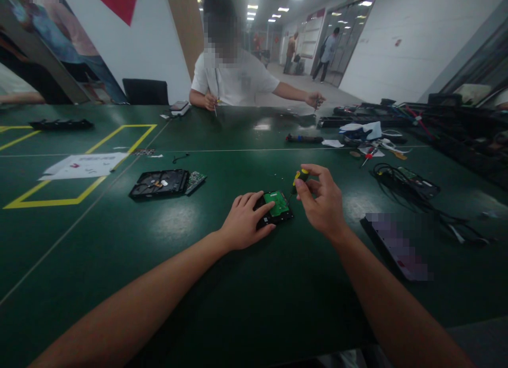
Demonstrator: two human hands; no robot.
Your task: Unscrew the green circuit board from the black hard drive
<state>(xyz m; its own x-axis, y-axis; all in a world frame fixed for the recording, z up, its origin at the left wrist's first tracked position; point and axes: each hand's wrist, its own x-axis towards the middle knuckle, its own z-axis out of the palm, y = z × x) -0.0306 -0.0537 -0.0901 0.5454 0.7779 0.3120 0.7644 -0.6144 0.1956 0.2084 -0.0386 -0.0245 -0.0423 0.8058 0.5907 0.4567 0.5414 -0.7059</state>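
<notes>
A black hard drive (282, 215) lies on the green table with its green circuit board facing up. My left hand (248, 220) rests over its left side, fingers spread and pressing on the drive and its board. In my right hand (323, 201) is a screwdriver (302, 175) with a yellow and black handle, held between thumb and fingers. Its thin shaft slants down toward the right edge of the drive; I cannot tell whether the tip touches a screw. A few tiny bits lie just beyond the drive.
Left of my hands lies another hard drive (159, 184) with a loose circuit board (196, 182). Cables (420, 204) and a dark flat case (397, 249) are on the right. A paper sheet (85, 165) lies left. Across the table sits a person (238, 85) holding tools.
</notes>
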